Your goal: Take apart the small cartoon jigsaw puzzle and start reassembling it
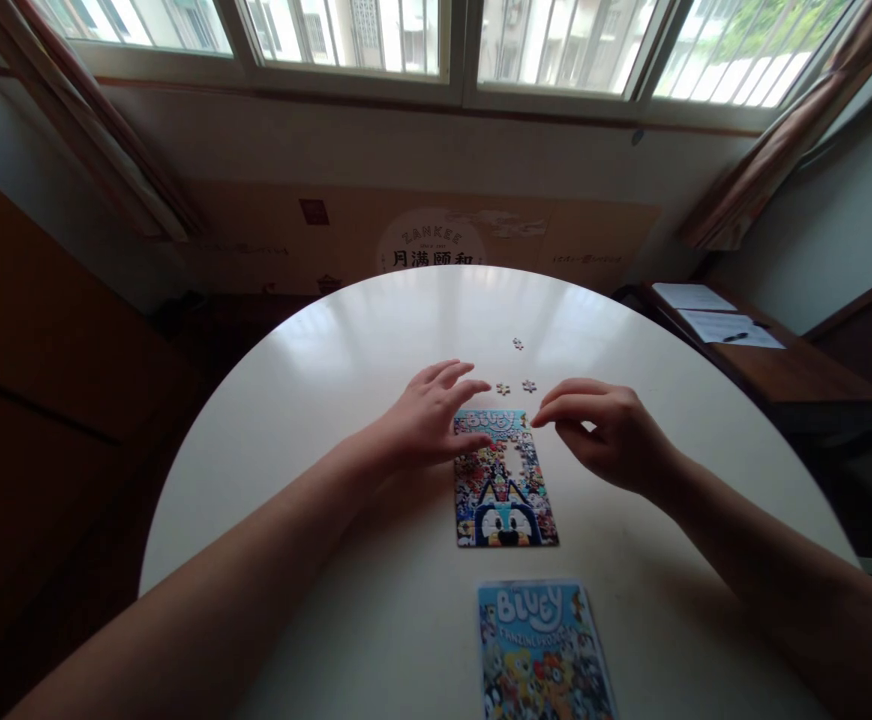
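Left hand [430, 418]: fingers apart over puzzle [507, 500]. Right hand [616, 437]: grip indeterminable. Loose pieces [529, 386]: toward tabletop's [293, 390] far edge.

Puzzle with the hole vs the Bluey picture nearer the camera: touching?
Apart. Head view: a strip of white table shows between the lower edge of the puzzle and the top of the Bluey picture.

The jigsaw [503, 495] lies on the surface [256, 430], a card [545, 650] toward the near edge, loose pieces [529, 386] toward the far edge.
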Action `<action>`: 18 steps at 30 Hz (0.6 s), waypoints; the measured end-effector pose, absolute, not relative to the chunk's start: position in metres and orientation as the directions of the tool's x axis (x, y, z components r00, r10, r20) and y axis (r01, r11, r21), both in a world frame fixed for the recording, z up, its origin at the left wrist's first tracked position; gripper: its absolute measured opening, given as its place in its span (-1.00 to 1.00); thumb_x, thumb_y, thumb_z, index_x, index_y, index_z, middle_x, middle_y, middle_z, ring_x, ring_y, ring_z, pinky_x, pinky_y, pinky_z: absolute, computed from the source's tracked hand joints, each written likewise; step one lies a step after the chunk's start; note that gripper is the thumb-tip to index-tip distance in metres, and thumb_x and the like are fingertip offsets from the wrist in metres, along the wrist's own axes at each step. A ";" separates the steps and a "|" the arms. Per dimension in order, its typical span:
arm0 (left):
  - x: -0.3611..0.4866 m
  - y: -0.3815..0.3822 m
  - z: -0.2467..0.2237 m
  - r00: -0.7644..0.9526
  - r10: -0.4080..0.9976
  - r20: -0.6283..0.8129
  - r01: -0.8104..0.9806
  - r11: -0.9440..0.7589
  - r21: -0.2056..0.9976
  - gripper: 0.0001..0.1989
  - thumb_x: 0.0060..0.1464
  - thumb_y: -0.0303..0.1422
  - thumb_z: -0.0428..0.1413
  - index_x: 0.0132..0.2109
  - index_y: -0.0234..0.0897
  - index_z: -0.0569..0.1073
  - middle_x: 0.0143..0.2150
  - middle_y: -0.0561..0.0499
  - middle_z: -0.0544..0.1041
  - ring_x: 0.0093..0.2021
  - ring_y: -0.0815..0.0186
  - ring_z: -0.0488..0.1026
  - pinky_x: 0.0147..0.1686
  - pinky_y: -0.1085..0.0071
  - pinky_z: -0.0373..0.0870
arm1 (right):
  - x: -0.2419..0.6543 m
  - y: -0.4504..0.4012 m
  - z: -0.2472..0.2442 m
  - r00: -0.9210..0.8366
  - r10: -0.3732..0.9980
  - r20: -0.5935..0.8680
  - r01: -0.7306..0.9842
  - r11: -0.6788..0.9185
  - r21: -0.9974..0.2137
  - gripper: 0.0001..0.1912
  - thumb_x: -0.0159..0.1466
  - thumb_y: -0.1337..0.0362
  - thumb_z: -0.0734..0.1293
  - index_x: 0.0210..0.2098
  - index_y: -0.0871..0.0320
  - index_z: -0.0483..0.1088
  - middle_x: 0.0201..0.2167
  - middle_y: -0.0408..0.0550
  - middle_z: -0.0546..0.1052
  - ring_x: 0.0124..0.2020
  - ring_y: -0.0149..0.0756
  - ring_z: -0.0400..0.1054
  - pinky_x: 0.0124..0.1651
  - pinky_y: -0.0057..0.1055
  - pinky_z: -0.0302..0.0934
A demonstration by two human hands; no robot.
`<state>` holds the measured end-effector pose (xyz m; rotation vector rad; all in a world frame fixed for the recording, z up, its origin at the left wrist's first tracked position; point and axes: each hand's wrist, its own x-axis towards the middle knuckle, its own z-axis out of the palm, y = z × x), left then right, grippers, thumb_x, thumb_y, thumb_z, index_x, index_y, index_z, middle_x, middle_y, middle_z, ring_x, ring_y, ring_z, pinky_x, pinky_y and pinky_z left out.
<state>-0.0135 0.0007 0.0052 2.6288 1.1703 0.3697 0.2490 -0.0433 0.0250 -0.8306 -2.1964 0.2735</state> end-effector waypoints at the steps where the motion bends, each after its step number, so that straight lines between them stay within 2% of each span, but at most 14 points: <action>1: -0.013 0.000 0.004 0.657 0.747 0.102 0.691 -0.651 0.315 -0.26 0.10 0.09 0.20 0.33 -0.09 0.28 0.49 -0.15 0.05 0.47 -0.10 -0.10 0.37 -0.10 0.01 | 0.250 -0.042 0.023 -0.461 0.647 0.608 0.482 0.757 -0.441 -0.69 0.22 0.54 0.24 -0.34 0.09 0.56 -0.33 -0.09 0.60 -0.31 -0.30 0.49 -0.30 -0.33 0.39; 4: -0.010 -0.003 0.004 0.663 0.747 0.056 0.699 -0.644 0.311 -0.09 0.06 0.18 0.17 0.43 -0.06 0.12 0.55 -0.13 -0.20 0.50 -0.16 -0.27 0.40 -0.15 -0.10 | 0.252 -0.035 0.017 -0.324 0.668 0.670 0.505 0.721 -0.475 -0.70 0.22 0.53 0.24 -0.35 0.08 0.56 -0.35 -0.10 0.59 -0.34 -0.30 0.48 -0.35 -0.34 0.35; 6: -0.008 -0.006 0.006 0.659 0.751 0.044 0.707 -0.638 0.304 -0.04 0.05 0.20 0.16 0.46 -0.06 0.05 0.56 -0.13 -0.28 0.50 -0.19 -0.31 0.41 -0.17 -0.17 | 0.254 -0.029 0.011 -0.218 0.684 0.696 0.522 0.684 -0.509 -0.70 0.22 0.52 0.24 -0.36 0.08 0.56 -0.37 -0.11 0.60 -0.34 -0.29 0.48 -0.31 -0.30 0.36; 11: -0.004 -0.010 0.009 0.660 0.751 -0.025 0.722 -0.626 0.294 0.00 0.03 0.21 0.18 0.47 -0.06 0.01 0.55 -0.18 -0.31 0.50 -0.20 -0.32 0.41 -0.18 -0.24 | 0.260 -0.014 -0.005 0.002 0.741 0.672 0.529 0.569 -0.629 -0.72 0.21 0.48 0.24 -0.36 0.08 0.56 -0.35 -0.09 0.61 -0.25 -0.22 0.48 -0.18 -0.21 0.34; 18: -0.004 -0.007 0.006 0.665 0.745 -0.056 0.722 -0.621 0.306 0.01 0.02 0.24 0.16 0.47 -0.04 0.01 0.55 -0.16 -0.27 0.51 -0.16 -0.27 0.43 -0.13 -0.24 | 0.264 0.002 -0.023 0.176 0.812 0.556 0.442 0.439 -0.782 -0.77 0.19 0.36 0.28 -0.26 0.08 0.58 -0.19 -0.03 0.59 -0.15 -0.18 0.44 -0.16 -0.23 0.34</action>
